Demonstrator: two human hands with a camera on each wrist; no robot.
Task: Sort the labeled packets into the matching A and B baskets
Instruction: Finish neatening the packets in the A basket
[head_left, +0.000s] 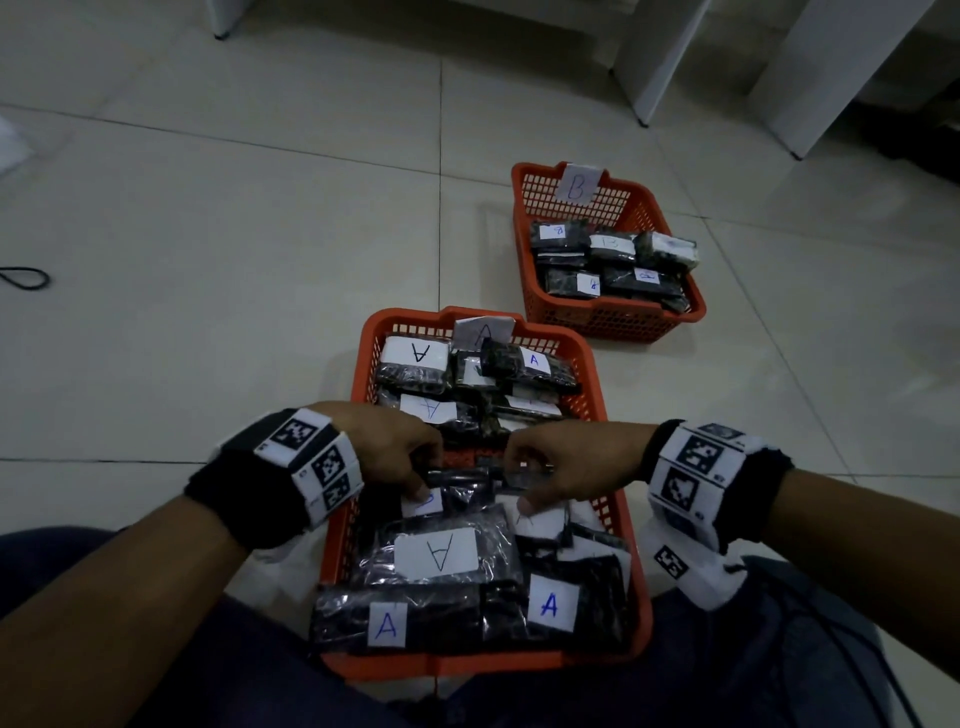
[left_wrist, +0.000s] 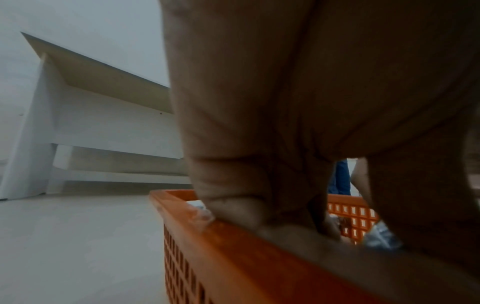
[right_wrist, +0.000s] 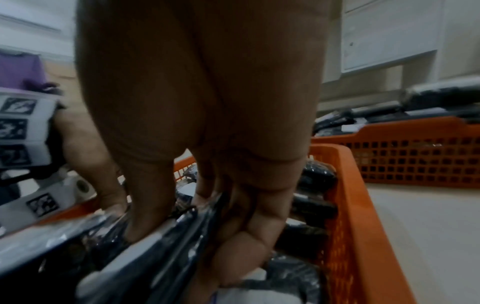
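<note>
As both hands dig into the near basket (head_left: 337, 525), the left hand (head_left: 387, 447) and right hand (head_left: 563, 465) pinch a dark packet (head_left: 470, 480) — light, soft, probably slippery film; edges look the safest hold.

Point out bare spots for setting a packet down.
B basket: bare mesh floor by its far wall, under the B tag. Bare floor tiles left of both baskets. The near basket and A basket are packed.

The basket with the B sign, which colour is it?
Orange; the B basket shows best in the head view.
</note>
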